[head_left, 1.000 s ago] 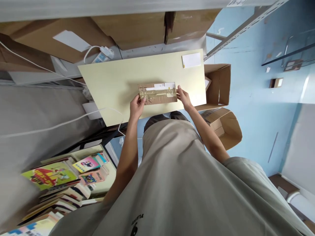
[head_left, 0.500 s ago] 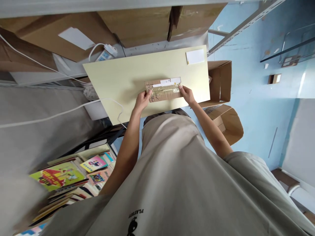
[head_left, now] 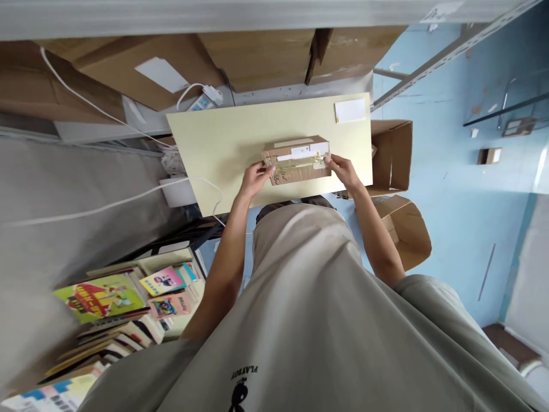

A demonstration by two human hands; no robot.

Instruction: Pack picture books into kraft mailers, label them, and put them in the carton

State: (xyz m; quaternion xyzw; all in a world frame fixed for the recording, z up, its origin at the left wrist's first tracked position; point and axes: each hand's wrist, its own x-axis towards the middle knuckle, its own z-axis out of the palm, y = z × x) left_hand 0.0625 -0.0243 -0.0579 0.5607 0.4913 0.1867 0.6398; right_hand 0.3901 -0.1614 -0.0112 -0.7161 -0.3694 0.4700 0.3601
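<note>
A small cardboard box (head_left: 295, 177) is held over the pale yellow tabletop (head_left: 214, 131), tilted so that its top and one long side both show. Clear tape, white labels and dark handwriting are on it. My left hand (head_left: 256, 179) grips its left end, with the thumb on the near face. At the right end my right hand (head_left: 343, 170) pinches the corner by the tape; the fingers behind the box are hidden. On the table's far right corner lies a stack of white labels (head_left: 350, 111).
Behind the table, large cardboard boxes (head_left: 257, 57) stand on a metal shelf beside a power strip (head_left: 201, 103). Two open cartons (head_left: 392, 154) are at the right. A white cord (head_left: 107, 207) crosses the left side. Books (head_left: 105, 297) fill the lower left.
The box has tipped, so a second long face now shows at its far side. Both hands still hold its ends. The whole view has shifted slightly.
</note>
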